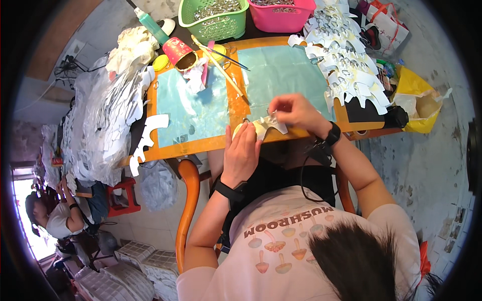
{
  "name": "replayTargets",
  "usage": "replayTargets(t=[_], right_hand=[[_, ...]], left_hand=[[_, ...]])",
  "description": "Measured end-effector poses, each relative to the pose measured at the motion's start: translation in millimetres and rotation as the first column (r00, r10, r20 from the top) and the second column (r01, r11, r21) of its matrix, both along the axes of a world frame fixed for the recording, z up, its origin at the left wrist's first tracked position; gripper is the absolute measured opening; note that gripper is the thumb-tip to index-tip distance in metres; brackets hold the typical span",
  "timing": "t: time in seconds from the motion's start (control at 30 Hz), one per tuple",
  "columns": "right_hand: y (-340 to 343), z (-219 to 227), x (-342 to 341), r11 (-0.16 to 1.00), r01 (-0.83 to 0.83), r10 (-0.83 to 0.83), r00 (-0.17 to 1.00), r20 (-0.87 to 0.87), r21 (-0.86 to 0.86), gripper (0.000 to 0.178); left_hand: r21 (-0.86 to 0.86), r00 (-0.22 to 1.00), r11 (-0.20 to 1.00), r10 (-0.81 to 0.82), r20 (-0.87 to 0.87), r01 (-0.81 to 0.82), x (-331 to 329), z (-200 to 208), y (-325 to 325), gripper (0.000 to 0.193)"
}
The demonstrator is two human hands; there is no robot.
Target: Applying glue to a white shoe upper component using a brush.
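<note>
At the table's near edge lies a white scalloped cut-out piece (262, 129) with yellowish patches and small metal bits along its upper edge. My left hand (242, 154) rests on its left end, fingers stretched out flat. Above its right part, my right hand (299, 114) is closed in a pinch; whatever is between the fingertips is too small to make out. A thin wooden stick (221, 70) and a dark blue brush (228, 57) lie beyond my hands.
Ahead stand a green basket (216, 25) and a pink basket (281, 17) of metal parts. Similar white pieces with metal loops (346, 65) overlap at right; plain pieces (100, 115) pile at left. A red container (179, 52) lies tipped. Another person (57, 215) works far left.
</note>
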State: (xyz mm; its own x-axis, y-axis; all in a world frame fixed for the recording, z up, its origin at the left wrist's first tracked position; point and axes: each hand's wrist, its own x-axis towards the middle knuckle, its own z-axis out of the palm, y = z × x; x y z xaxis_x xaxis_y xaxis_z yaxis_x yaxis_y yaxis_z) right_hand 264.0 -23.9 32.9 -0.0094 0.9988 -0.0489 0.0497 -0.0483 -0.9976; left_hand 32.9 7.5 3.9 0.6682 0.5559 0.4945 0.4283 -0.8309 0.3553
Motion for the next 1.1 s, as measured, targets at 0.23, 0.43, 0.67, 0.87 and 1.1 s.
replayTargets(t=[0.23,0.43,0.67,0.87,1.1], right_hand=[[5.9,23.1,16.7,0.969,0.214,-0.238,0.943,-0.233,-0.124,0.015],[37.9,10.1,76.3,0.914,0.405,-0.399,0.88,0.259,0.03,0.017],[92.7,27.3,75.4,0.933,-0.103,-0.203,0.643,0.738,0.346,0.021],[129.2,29.2,65.5,0.929,-0.34,-0.005,0.38,0.925,0.145,0.013],[192.9,20.1,49.4,0.85,-0.354,-0.207,0.454,0.866,0.389,0.02]], left_hand=[[0.067,0.998,0.996,-0.064,-0.03,0.066,2.0,-2.7,2.3,0.032],[0.0,0.994,0.995,-0.104,-0.034,0.104,3.6,7.8,3.7,0.029],[-0.054,0.996,0.995,-0.087,0.006,0.087,10.3,14.7,5.3,0.024],[-0.048,0.998,0.999,-0.01,0.058,0.013,14.2,11.5,2.7,0.027],[0.001,1.0,1.0,-0.014,0.006,0.014,9.9,18.9,4.3,0.023]])
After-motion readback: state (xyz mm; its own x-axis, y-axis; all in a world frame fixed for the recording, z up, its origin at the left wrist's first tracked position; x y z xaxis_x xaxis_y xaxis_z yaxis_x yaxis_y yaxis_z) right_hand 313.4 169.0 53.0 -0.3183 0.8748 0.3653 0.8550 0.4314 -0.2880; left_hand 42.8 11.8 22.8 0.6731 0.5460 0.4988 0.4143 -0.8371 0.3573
